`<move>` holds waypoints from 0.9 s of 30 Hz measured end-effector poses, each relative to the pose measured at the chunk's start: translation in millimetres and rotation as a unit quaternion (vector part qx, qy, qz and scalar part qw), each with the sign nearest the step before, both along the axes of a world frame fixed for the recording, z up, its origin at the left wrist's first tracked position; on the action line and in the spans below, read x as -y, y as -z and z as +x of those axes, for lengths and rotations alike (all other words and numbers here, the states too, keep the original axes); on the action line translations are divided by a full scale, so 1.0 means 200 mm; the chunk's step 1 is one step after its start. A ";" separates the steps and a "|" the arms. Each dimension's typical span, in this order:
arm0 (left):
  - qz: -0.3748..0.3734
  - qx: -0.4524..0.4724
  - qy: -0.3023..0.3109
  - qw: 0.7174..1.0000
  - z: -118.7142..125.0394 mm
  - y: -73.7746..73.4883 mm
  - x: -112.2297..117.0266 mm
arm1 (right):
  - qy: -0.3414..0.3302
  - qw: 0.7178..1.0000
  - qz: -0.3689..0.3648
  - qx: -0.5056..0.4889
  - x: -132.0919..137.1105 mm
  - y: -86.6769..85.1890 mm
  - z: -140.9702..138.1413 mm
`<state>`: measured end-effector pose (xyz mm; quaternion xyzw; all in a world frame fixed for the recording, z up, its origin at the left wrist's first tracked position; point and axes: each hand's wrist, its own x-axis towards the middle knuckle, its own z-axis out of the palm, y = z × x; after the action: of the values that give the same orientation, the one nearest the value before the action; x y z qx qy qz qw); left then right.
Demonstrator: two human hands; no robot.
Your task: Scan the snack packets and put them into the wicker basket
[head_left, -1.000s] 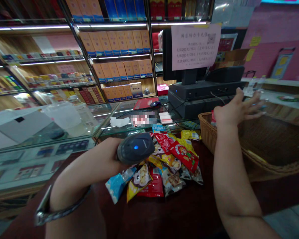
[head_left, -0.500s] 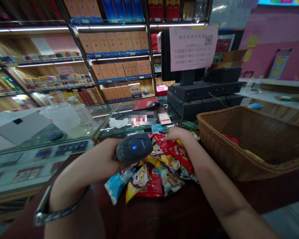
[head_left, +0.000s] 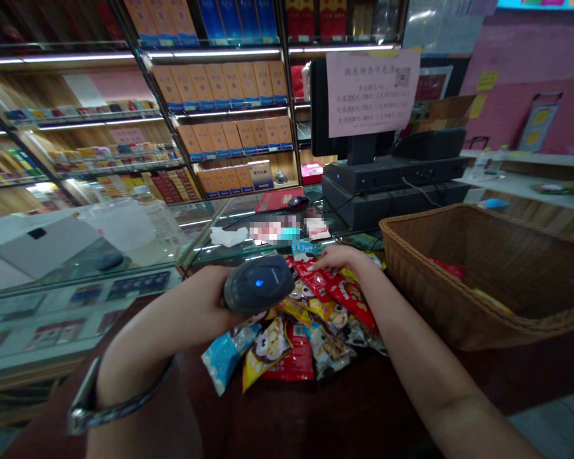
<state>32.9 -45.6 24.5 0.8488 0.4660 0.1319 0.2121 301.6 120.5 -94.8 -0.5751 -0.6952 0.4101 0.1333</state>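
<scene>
My left hand [head_left: 209, 296] is wrapped round a grey barcode scanner [head_left: 259, 282] with a blue light, held over a pile of snack packets [head_left: 296, 325] on the dark red counter [head_left: 325, 408]. My right hand [head_left: 340, 257] lies on top of the far side of the pile, fingers curled down onto a red snack packet [head_left: 344, 290]. Whether it grips the packet is unclear. A metal watch sits on my left wrist.
A wicker basket [head_left: 411, 280] stands to the right with a red packet inside. Behind the pile are a glass display counter [head_left: 138, 255], a monitor with a pink paper notice [head_left: 372, 92], a black till base [head_left: 392, 178] and shelves of boxed goods [head_left: 229, 108].
My right hand came back from over the basket, where it was open, down to the snack pile and now rests on the red packet. The scanner hand has stayed put.
</scene>
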 end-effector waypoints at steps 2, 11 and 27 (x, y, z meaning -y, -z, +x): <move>0.001 0.000 0.001 1.000 0.00 0.00 0.00 | -0.008 1.000 -0.004 -0.027 -0.01 0.02 0.00; -0.011 -0.007 -0.006 1.000 -0.03 0.01 0.00 | 0.051 0.900 -0.009 -0.432 0.04 -0.04 -0.04; 0.017 -0.017 -0.003 1.000 -0.04 0.02 -0.03 | 0.177 0.821 0.014 -0.542 0.08 -0.15 -0.12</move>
<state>24.8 -40.6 19.6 0.8530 0.4697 0.1259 0.1895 277.0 105.3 -64.4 -0.3714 -0.4024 0.6150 0.5673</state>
